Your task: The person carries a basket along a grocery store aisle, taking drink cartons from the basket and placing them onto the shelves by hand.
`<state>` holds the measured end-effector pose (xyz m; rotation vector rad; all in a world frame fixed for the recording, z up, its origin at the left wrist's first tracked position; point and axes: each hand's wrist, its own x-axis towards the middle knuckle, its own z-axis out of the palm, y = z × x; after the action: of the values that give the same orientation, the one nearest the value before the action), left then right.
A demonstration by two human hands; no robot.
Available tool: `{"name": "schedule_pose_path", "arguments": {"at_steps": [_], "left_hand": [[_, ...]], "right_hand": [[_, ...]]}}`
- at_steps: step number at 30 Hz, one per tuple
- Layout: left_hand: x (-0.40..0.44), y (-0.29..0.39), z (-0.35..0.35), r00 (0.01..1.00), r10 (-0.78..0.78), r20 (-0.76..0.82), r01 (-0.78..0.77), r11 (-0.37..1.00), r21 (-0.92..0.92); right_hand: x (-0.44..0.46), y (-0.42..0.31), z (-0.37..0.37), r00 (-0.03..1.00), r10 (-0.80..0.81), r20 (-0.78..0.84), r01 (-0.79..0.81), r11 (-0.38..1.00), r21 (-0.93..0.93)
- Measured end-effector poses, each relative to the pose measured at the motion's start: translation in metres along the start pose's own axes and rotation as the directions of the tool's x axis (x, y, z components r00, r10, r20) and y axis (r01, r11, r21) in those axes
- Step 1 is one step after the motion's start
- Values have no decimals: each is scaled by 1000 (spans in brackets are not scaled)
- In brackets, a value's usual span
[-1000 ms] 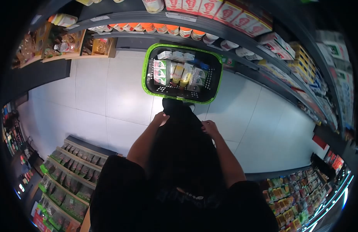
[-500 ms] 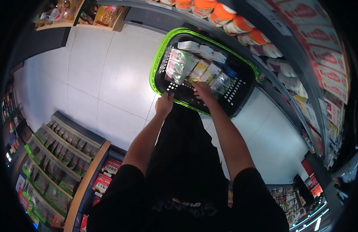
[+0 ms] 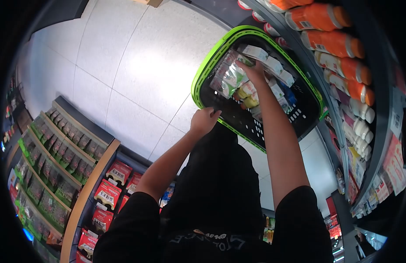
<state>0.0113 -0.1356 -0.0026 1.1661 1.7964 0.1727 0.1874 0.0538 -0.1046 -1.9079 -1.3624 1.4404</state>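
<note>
A black shopping basket (image 3: 231, 115) with a bright green rim is on the floor in front of me. My left hand (image 3: 204, 121) is closed at the near left edge of the basket, fingers curled on its rim. Inside the basket, my right hand (image 3: 255, 73) reaches to a clear plastic-wrapped pack (image 3: 231, 74) with white and green print, its thumb and fingers at the pack's right edge. White boxes (image 3: 273, 65) lie in a row along the far side. Yellow-and-white packs (image 3: 249, 93) sit under my right wrist, partly hidden by the forearm.
Shelves of orange-labelled bottles (image 3: 323, 44) and white bottles (image 3: 358, 131) run along the right, close to the basket. To the lower left stands a tiered rack of green packets (image 3: 54, 193), with red packages (image 3: 107, 193) beside it. Pale floor tiles (image 3: 137, 65) stretch left of the basket.
My right hand has moved from the yellow packs up to the plastic-wrapped pack, which now looks tilted. The basket appears further right and my left hand stays at its rim.
</note>
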Motion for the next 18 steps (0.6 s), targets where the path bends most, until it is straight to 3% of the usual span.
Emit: {"name": "schedule_pose_path", "arguments": {"at_steps": [1,3,5,7,12,13,18], "left_hand": [[0,0,-1,1000,-10,14,10,1000,-12],[1,-1,-1,1000,-19,24,20,1000,-18],[2,-2,-1,999,-25,34,26,999,-21],[4,-1,-3,995,-53,89,53,999,-3],[7,13,-16,949,-171,264,198,977,-78],[8,16,-21,924,-214,318,251,965,-79],[12,18,-23,899,-219,379,230,973,18]], "right_hand": [[-2,-3,3,1000,7,5,-7,1000,-1],[-6,-3,4,980,193,-52,-192,981,17],[-3,3,2,974,215,-75,-213,976,34],[-1,3,-4,982,177,60,-186,958,218],[-14,5,3,976,97,-195,-84,994,75],[-13,10,4,974,104,-200,-88,992,88],[-21,6,-2,976,103,-190,-112,993,-38]]}}
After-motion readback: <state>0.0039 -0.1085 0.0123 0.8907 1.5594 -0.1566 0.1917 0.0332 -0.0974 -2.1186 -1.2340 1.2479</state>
